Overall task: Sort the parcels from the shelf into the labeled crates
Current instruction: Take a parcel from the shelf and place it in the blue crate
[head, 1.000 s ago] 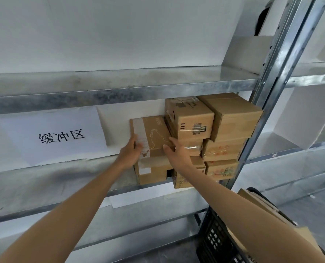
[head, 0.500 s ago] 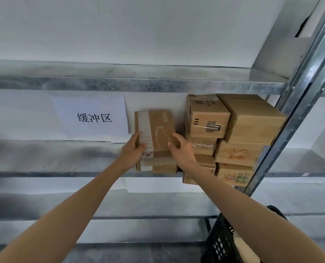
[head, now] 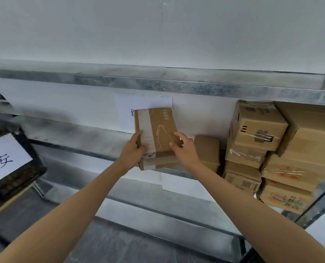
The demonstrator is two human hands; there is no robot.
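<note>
Head view shows a flat cardboard parcel (head: 155, 136) held in front of the metal shelf (head: 104, 137), left of the stacked boxes (head: 256, 137). To do this well, read its label before turning toward the labeled crate (head: 8, 164). Left hand (head: 133, 150) and right hand (head: 184, 149) clamp its opposite edges, fingers (head: 177, 137) curled onto the face.

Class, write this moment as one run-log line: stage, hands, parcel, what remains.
stage: lifting parcel | left hand + right hand: grip flat parcel sides | parcel: clear of shelf | remaining: stacked boxes at right
</note>
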